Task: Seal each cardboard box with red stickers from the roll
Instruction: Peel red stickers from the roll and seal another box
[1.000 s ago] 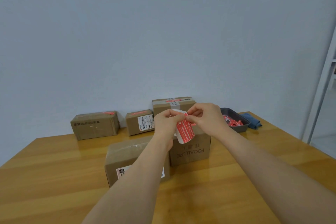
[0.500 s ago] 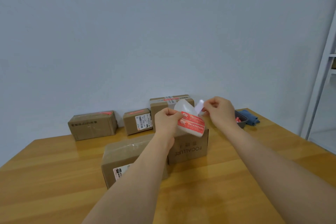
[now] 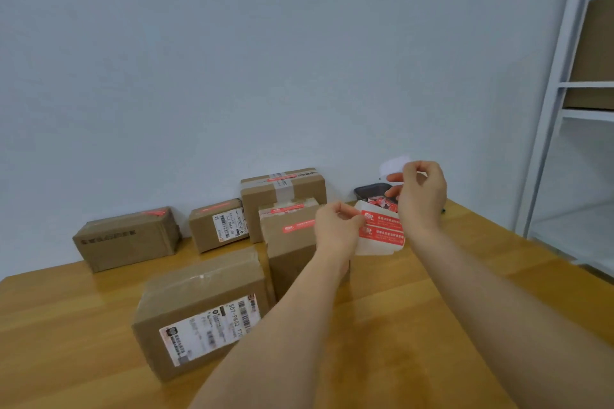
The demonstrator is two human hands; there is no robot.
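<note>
Left hand [image 3: 337, 229] pinched the sticker strip [image 3: 382, 231] above the wood table [image 3: 415, 309]; right hand [image 3: 420, 192] pinched a white scrap [image 3: 393, 164] higher up. We saw five boxes [image 3: 202, 312] on the table w/ a dark tray [image 3: 370, 191] behind, pale wall [image 3: 265, 60] beyond, white shelving [image 3: 564, 103] at right.

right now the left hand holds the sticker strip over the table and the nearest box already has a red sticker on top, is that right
Not quite. The head view shows the left hand holding the sticker strip over the table, as you say, but the nearest box has no red sticker on top: only clear tape and a white shipping label on its front. The red stickers are on the boxes behind it.
</note>
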